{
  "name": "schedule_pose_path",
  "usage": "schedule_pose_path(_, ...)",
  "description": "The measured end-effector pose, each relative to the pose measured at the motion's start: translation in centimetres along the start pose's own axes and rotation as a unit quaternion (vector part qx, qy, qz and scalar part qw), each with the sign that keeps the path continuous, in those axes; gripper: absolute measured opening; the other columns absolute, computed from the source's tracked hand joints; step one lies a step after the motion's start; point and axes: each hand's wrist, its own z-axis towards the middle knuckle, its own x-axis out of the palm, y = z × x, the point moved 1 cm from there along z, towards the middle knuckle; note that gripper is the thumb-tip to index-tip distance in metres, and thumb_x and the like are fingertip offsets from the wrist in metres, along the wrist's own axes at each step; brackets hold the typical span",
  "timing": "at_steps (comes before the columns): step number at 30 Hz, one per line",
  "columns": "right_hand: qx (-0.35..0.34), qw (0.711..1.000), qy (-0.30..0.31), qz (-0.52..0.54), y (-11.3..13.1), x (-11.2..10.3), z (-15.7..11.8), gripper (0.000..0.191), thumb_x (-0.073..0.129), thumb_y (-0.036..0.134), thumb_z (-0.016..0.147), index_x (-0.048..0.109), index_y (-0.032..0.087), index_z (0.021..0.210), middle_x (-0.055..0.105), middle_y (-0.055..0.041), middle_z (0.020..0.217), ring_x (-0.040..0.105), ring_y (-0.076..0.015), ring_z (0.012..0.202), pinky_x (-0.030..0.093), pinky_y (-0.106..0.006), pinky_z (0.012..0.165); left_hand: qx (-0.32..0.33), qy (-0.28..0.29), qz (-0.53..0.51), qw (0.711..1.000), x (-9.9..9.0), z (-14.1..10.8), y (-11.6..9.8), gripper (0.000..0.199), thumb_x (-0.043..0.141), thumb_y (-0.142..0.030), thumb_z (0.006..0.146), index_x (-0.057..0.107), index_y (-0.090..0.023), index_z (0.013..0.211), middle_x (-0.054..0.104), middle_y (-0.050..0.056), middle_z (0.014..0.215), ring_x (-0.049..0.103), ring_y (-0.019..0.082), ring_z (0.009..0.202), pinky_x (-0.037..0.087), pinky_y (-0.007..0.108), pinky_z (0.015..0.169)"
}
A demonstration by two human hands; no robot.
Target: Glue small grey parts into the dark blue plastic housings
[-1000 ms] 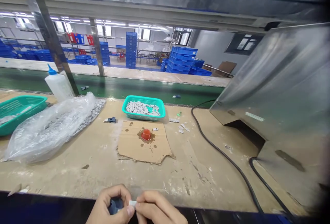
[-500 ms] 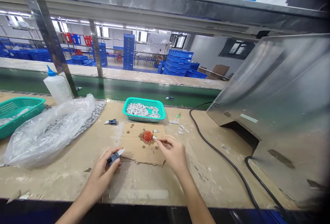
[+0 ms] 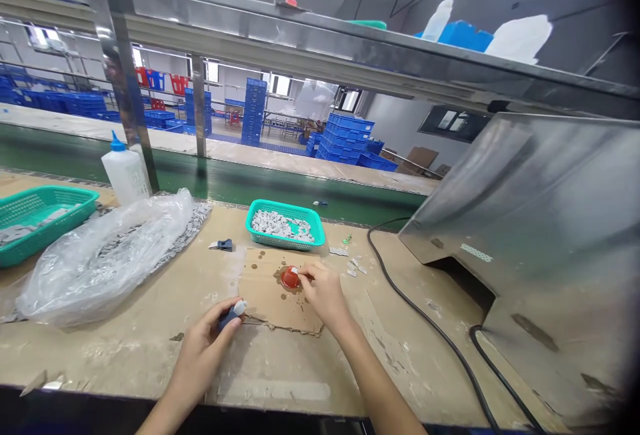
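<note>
My left hand [image 3: 207,338] is closed around a small dark blue plastic part [image 3: 229,319] with a pale, translucent tip, held just above the front left of a cardboard sheet [image 3: 260,298]. Between thumb and fingertips, my right hand [image 3: 325,293] pinches a small light grey piece [image 3: 295,271] at the top of a red, wet-looking dome-shaped cup [image 3: 289,279]. Dark wet spots surround the cup on the cardboard. Behind it stands a green basket [image 3: 287,243] holding many small grey pieces. Another dark blue part [image 3: 225,245] with a pale tip lies left of the cardboard.
A clear plastic bag [image 3: 105,268] of grey pieces and a second green basket [image 3: 75,221] lie left, near a white bottle [image 3: 125,171]. Loose grey pieces [image 3: 356,265] lie right. A black cable [image 3: 415,301] runs beside a metal housing [image 3: 540,241]. A green belt [image 3: 250,185] crosses behind.
My right hand has brought the grey piece from the right side of the red cup to its top. My left hand has turned the blue part slightly. The view has tilted upward.
</note>
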Motion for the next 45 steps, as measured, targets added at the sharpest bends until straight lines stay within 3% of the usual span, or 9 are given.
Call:
schedule_pose_path(3,-0.006,1.000,-0.002,-0.005,0.1,-0.2,-0.1,0.018,0.050,-0.001,0.069,0.061,0.013,0.065,0.061,-0.0033,0.070,0.056,-0.0147,0.067,0.045,-0.027,0.061,-0.027,-0.002,-0.079,0.997,0.3,-0.3,-0.3,0.036,0.056,-0.039,0.071,0.053,-0.017,0.099,0.062,0.007,0.093,0.059,0.020,0.081,0.047,0.023,0.054)
schedule_pose_path(5,-0.010,1.000,-0.003,-0.008,0.2,-0.4,-0.1,0.019,0.049,0.001,0.069,0.062,0.015,0.065,0.062,-0.0037,0.069,0.057,-0.0155,0.066,0.046,-0.027,0.061,-0.059,-0.009,-0.151,0.987,0.5,-0.4,-0.8,0.038,0.061,-0.035,0.068,0.052,-0.016,0.099,0.061,0.008,0.094,0.060,0.019,0.080,0.046,0.020,0.049)
schedule_pose_path(10,-0.018,1.000,-0.016,-0.002,1.0,-1.4,0.5,0.018,0.047,0.009,0.074,0.062,0.016,0.069,0.063,-0.0046,0.072,0.059,-0.0162,0.068,0.048,-0.026,0.061,-0.179,0.018,-0.374,0.910,0.6,0.2,-3.4,0.044,0.061,-0.014,0.069,0.046,-0.013,0.110,0.057,0.011,0.111,0.057,0.022,0.097,0.049,0.027,0.079)
schedule_pose_path(15,-0.036,0.999,-0.019,0.021,1.1,-2.7,1.4,0.018,0.045,0.016,0.078,0.062,0.018,0.072,0.063,-0.0048,0.074,0.060,-0.0169,0.070,0.049,-0.026,0.062,-0.213,0.117,-0.434,0.868,1.0,3.7,-5.7,0.030,0.054,-0.011,0.075,0.052,-0.011,0.105,0.058,0.013,0.112,0.052,0.023,0.106,0.043,0.030,0.090)
schedule_pose_path(22,-0.022,0.997,-0.010,0.077,0.2,-2.9,1.2,0.015,0.048,0.013,0.077,0.062,0.018,0.073,0.062,-0.0056,0.076,0.060,-0.0166,0.071,0.050,-0.024,0.063,-0.171,0.140,-0.374,0.901,3.3,8.9,-6.1,0.025,0.061,-0.017,0.070,0.058,-0.015,0.094,0.063,0.008,0.102,0.054,0.019,0.102,0.041,0.026,0.089)
schedule_pose_path(27,0.066,0.964,0.000,0.257,1.3,-3.0,1.9,0.015,0.055,0.010,0.074,0.064,0.022,0.075,0.062,-0.0045,0.079,0.060,-0.0164,0.076,0.053,-0.021,0.063,-0.115,0.105,-0.246,0.957,4.4,8.7,-5.5,0.026,0.064,-0.026,0.067,0.057,-0.019,0.091,0.064,0.003,0.089,0.058,0.017,0.088,0.043,0.027,0.081)
schedule_pose_path(31,0.072,0.930,0.026,0.359,1.8,-2.6,2.2,0.023,0.054,0.006,0.072,0.065,0.024,0.080,0.061,-0.0040,0.080,0.060,-0.0164,0.078,0.053,-0.023,0.066,-0.084,0.138,-0.201,0.966,4.7,8.2,-5.7,0.018,0.062,-0.026,0.070,0.057,-0.021,0.087,0.063,0.002,0.090,0.057,0.016,0.088,0.044,0.027,0.080)
schedule_pose_path(39,0.003,0.967,0.031,0.255,2.5,-2.5,1.3,0.027,0.056,0.003,0.072,0.064,0.025,0.086,0.060,-0.0026,0.083,0.059,-0.0149,0.076,0.051,-0.025,0.067,-0.079,0.091,-0.169,0.978,4.6,7.3,-6.4,0.018,0.065,-0.025,0.065,0.058,-0.019,0.080,0.061,0.002,0.079,0.058,0.017,0.077,0.047,0.029,0.071)
schedule_pose_path(45,-0.053,0.977,0.055,0.200,4.5,-2.6,0.2,0.027,0.049,0.004,0.076,0.060,0.024,0.090,0.056,-0.0046,0.087,0.058,-0.0139,0.078,0.051,-0.023,0.067,-0.086,0.047,-0.183,0.978,4.7,4.8,-5.8,0.029,0.064,-0.029,0.066,0.059,-0.020,0.093,0.063,0.006,0.096,0.056,0.021,0.093,0.045,0.031,0.081)
